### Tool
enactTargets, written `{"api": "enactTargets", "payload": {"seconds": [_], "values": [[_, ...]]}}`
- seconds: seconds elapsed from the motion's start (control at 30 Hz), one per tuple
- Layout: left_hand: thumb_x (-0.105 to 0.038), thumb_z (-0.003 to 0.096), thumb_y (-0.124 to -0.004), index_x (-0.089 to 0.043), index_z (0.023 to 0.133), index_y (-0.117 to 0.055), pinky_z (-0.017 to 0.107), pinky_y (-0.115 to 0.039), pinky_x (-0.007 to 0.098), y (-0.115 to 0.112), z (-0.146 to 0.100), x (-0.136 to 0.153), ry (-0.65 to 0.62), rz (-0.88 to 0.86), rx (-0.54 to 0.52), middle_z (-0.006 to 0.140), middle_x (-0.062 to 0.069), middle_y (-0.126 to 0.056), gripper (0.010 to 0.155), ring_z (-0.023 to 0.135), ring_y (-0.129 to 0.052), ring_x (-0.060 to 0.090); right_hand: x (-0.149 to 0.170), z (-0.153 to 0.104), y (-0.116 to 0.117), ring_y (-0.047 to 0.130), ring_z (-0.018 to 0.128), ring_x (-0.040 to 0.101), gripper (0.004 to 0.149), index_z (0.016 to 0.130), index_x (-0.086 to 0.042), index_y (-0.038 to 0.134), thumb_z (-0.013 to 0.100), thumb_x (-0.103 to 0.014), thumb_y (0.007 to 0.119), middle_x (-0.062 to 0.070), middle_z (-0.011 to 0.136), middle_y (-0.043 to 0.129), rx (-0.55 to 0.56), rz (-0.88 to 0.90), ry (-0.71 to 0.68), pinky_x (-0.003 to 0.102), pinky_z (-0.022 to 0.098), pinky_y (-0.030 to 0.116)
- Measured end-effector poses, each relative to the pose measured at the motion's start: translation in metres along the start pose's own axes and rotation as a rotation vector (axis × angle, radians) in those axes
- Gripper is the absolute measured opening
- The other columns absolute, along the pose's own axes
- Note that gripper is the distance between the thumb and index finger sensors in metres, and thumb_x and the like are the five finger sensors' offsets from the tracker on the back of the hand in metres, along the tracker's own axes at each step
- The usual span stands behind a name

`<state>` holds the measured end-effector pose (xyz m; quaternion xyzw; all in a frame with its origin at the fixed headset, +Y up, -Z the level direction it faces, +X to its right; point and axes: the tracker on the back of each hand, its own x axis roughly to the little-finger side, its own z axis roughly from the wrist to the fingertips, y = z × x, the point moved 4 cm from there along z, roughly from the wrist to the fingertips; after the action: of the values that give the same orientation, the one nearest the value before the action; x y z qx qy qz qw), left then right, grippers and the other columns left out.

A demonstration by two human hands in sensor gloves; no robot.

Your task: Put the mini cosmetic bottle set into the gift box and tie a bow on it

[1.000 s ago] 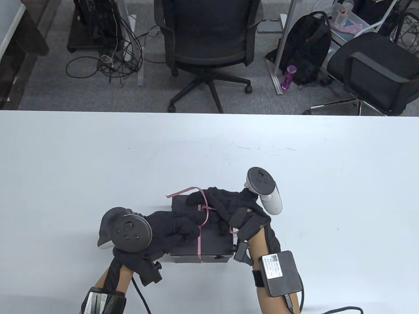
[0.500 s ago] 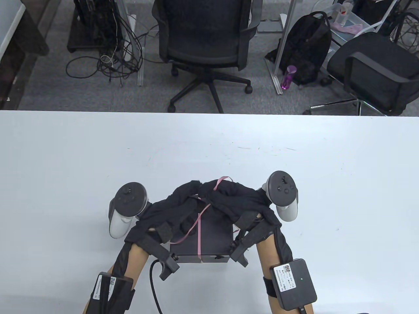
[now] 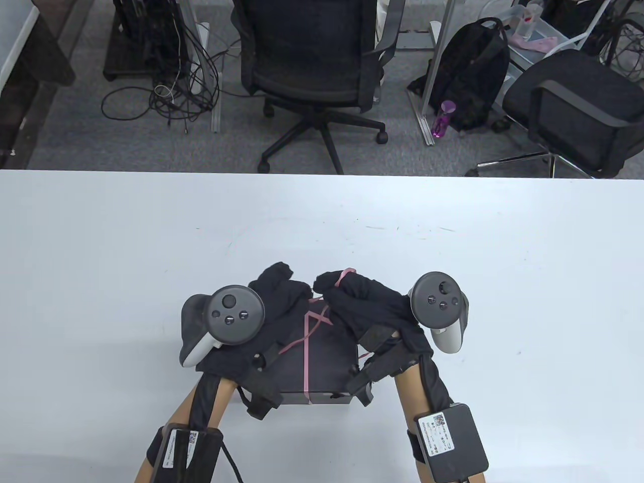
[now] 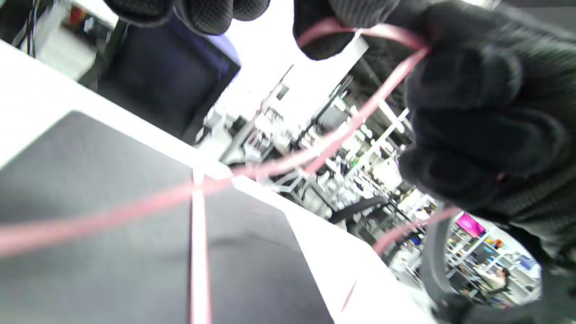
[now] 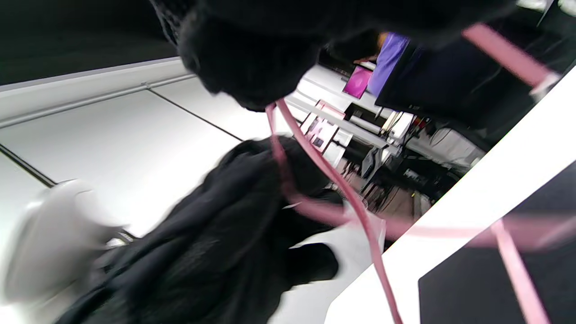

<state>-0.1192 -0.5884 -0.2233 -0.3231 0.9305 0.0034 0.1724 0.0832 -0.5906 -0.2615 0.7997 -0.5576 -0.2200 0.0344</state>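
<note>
A black gift box is seen closed on the white table, directly beneath both sets of fingers. A pink ribbon is laid over its lid and crossed just below the fingertips. The right hand is curled, with the ribbon looped over and pinched at its fingertips. The left hand is bent close beside it; its hold on the ribbon cannot be determined. The bottle set is not visible.
</note>
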Motion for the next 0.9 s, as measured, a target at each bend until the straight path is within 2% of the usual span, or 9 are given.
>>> {"api": "enactTargets", "payload": {"seconds": [0.1,0.33,0.43,0.57,0.67,0.7,0.77,0.83,0.9], "values": [[-0.039,0.0622,-0.058,-0.01,0.093,-0.075,0.071,-0.061,0.065,0.01,-0.012,-0.015,-0.068,0.036,-0.026,0.117,0.022,-0.043,0.046,0.101,-0.057,0.05,-0.002,-0.001,0.002,0.086,0.009,0.004,0.039,0.09,-0.006,0.083,0.057,-0.026,0.075,0.004,0.046,0.097,0.016,-0.053,0.008,0.026,0.01,0.086],[-0.046,0.0607,-0.064,-0.018,0.092,-0.082,0.072,-0.061,0.066,-0.002,-0.034,-0.039,-0.17,0.095,0.116,0.118,0.02,-0.049,0.046,0.103,-0.058,0.05,-0.01,-0.003,0.007,0.086,0.009,0.003,0.039,0.085,-0.004,0.087,0.054,-0.025,0.08,0.012,0.063,0.099,0.01,-0.045,-0.022,0.024,0.01,0.086],[-0.053,0.0597,-0.061,-0.024,0.095,-0.08,0.072,-0.061,0.068,0.003,-0.035,-0.026,-0.144,0.036,0.079,0.119,0.019,-0.054,0.049,0.105,-0.061,0.051,-0.01,-0.006,0.004,0.086,0.01,0.003,0.037,0.084,-0.007,0.088,0.052,-0.025,0.084,0.012,0.064,0.099,0.006,-0.05,-0.035,0.024,0.011,0.086],[-0.051,0.0615,-0.055,-0.025,0.114,-0.06,0.072,-0.057,0.072,0.003,-0.02,0.008,-0.107,-0.27,0.002,0.12,0.021,-0.055,0.059,0.108,-0.061,0.054,-0.014,-0.009,0.003,0.086,0.012,0.003,0.034,0.083,-0.011,0.088,0.051,-0.023,0.085,0.012,0.067,0.097,-0.019,-0.039,-0.056,0.025,0.012,0.086],[-0.047,0.0624,-0.053,-0.027,0.119,-0.048,0.075,-0.058,0.07,-0.013,-0.001,0.029,-0.079,-0.385,0.105,0.122,0.017,-0.052,0.06,0.111,-0.064,0.046,-0.017,-0.01,0.005,0.086,0.012,0.003,0.034,0.083,-0.012,0.087,0.051,-0.021,0.085,0.012,0.069,0.096,-0.034,-0.065,-0.068,0.025,0.013,0.086],[-0.046,0.0629,-0.053,-0.028,0.119,-0.045,0.075,-0.062,0.066,-0.017,0.003,0.035,-0.071,-0.402,0.136,0.122,0.016,-0.051,0.06,0.108,-0.072,0.04,-0.018,-0.01,0.006,0.086,0.013,0.003,0.034,0.083,-0.013,0.087,0.051,-0.021,0.085,0.012,0.07,0.096,-0.035,-0.068,-0.07,0.025,0.013,0.086],[-0.041,0.0631,-0.055,-0.023,0.118,-0.046,0.058,-0.088,0.042,-0.022,0.012,0.049,-0.004,-0.438,0.177,0.115,0.017,-0.064,0.058,0.07,-0.104,0.022,-0.019,-0.01,0.006,0.086,0.013,0.004,0.034,0.083,-0.013,0.087,0.051,-0.021,0.085,0.011,0.07,0.096,-0.027,-0.073,-0.078,0.025,0.013,0.086],[-0.036,0.0624,-0.062,-0.023,0.116,-0.054,0.034,-0.093,0.027,-0.026,0.017,0.056,0.024,-0.458,0.249,0.107,0.013,-0.075,0.055,0.039,-0.107,0.009,-0.018,-0.01,0.004,0.086,0.013,0.004,0.034,0.084,-0.014,0.087,0.051,-0.021,0.084,0.011,0.071,0.096,-0.012,-0.087,-0.08,0.026,0.014,0.086],[-0.032,0.0613,-0.068,-0.025,0.116,-0.054,0.031,-0.092,0.024,-0.035,0.018,0.059,0.051,-0.464,0.412,0.108,0.011,-0.075,0.057,0.034,-0.105,0.005,-0.015,-0.008,0.004,0.086,0.013,0.004,0.034,0.084,-0.014,0.086,0.051,-0.021,0.083,0.011,0.071,0.095,0.002,-0.102,-0.074,0.026,0.014,0.086]]}}
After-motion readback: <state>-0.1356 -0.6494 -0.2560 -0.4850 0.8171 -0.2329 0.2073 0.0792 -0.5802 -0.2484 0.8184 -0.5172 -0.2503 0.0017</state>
